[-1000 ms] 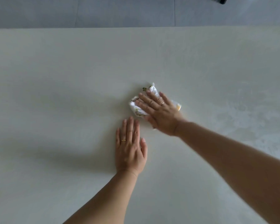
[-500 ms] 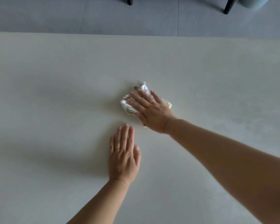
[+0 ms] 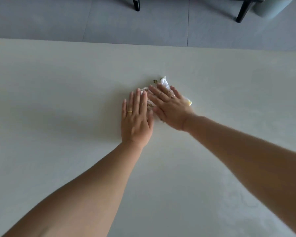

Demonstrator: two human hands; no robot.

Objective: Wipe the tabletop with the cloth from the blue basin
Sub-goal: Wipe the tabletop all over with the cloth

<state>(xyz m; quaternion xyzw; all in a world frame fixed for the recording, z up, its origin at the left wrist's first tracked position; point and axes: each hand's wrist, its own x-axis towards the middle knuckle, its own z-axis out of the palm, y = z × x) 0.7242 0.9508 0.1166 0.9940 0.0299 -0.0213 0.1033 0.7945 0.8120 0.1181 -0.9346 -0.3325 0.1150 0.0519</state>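
Pressing flat on a bunched white cloth (image 3: 164, 82) just above the middle of the frame, the right hand (image 3: 169, 108) lies palm down with fingers spread, a ring on one finger; the cloth shows at its fingertips, at its right edge and between the two hands. The left hand (image 3: 136, 120) lies palm down just beside it on the left, fingers straight and together, a gold ring on one finger, its fingertips touching the cloth's left edge. Neither hand grips anything. Both rest on the pale table (image 3: 58, 100). Beyond the table's far edge, grey floor (image 3: 58, 17) and two dark furniture legs (image 3: 136, 4) show along the top.
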